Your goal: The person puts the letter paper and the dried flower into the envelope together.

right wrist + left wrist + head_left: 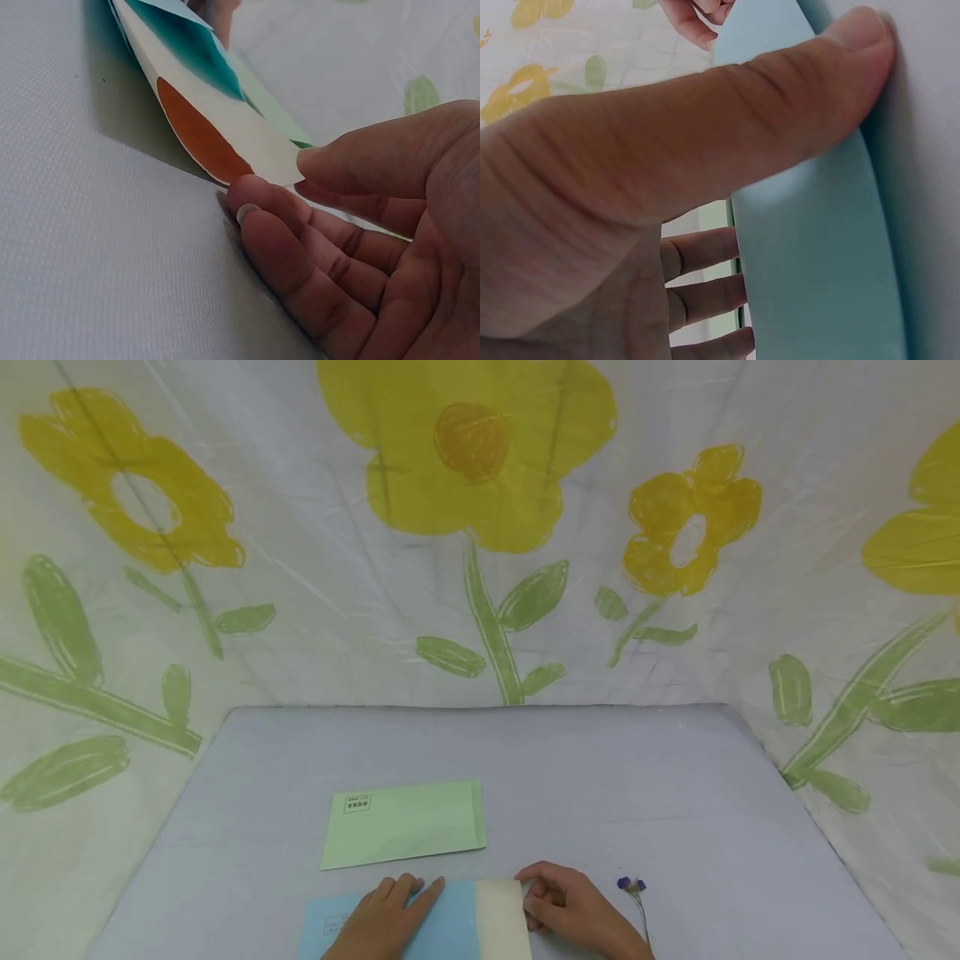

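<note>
In the head view a light blue envelope [446, 927] lies at the table's near edge, cut off by the frame. A cream paper [501, 918] sticks out of its right end. My left hand [386, 918] rests on the envelope with fingers spread; its straight thumb [727, 127] lies across the blue paper in the left wrist view. My right hand [573, 906] pinches the far right corner of the cream paper, thumb on top. A brown-orange patch shows on this paper [270, 150] in the right wrist view, where the envelope's mouth gapes around it.
Beyond the hands a pale green envelope [405, 825] with small printed characters lies flat. Small purple flowers [632, 884] on thin stems lie right of my right hand. A white curtain [300, 610] painted with yellow flowers rises behind the grey tabletop [600, 768].
</note>
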`<state>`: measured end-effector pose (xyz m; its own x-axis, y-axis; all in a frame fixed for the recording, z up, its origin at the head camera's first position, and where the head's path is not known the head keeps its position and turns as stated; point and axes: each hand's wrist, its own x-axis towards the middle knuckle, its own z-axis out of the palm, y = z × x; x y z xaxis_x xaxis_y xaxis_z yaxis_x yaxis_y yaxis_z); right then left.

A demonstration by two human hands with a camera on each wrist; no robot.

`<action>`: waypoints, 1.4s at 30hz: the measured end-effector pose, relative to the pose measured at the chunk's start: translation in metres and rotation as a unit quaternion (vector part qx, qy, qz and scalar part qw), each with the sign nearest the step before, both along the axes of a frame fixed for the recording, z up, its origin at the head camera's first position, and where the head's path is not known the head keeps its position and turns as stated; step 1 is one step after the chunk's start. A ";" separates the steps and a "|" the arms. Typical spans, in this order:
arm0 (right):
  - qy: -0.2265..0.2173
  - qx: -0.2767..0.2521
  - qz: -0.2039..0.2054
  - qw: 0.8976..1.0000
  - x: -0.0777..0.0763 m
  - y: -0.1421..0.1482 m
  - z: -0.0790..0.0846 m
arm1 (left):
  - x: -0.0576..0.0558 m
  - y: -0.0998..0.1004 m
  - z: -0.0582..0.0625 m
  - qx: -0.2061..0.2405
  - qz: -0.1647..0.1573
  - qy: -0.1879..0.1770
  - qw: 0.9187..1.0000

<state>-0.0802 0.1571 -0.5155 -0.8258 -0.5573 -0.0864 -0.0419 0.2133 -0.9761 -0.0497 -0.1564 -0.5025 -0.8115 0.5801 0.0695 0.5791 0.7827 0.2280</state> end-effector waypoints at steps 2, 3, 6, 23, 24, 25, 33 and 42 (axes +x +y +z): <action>0.000 -0.002 0.000 1.000 0.000 0.000 0.000 | 0.000 0.000 0.000 0.000 -0.001 0.005 1.000; 0.001 -0.002 0.001 1.000 0.000 0.000 0.000 | 0.000 -0.001 0.000 0.000 -0.003 0.008 1.000; 0.001 -0.004 0.003 1.000 0.000 0.000 0.000 | 0.000 -0.001 -0.001 -0.001 -0.007 0.019 1.000; -0.020 -0.007 0.016 1.000 0.000 -0.002 -0.002 | 0.000 -0.001 -0.001 -0.004 -0.003 0.011 1.000; -0.024 -0.008 0.020 0.999 0.000 -0.003 -0.002 | 0.000 -0.002 -0.001 -0.003 -0.004 0.015 1.000; -0.027 -0.008 0.021 0.999 0.000 -0.003 -0.003 | 0.000 -0.002 -0.001 -0.002 -0.004 0.018 1.000; -0.039 -0.010 0.019 0.999 0.001 -0.005 -0.004 | 0.000 -0.001 0.000 0.003 -0.005 0.013 1.000; -0.054 -0.003 0.019 0.998 0.000 -0.005 -0.005 | -0.001 -0.001 -0.002 0.003 -0.006 0.009 1.000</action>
<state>-0.0797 0.1523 -0.5206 -0.7898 -0.5894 -0.1694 0.0550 0.2071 -0.9768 -0.0503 -0.1576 -0.5044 -0.8034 0.5890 0.0874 0.5922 0.7747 0.2218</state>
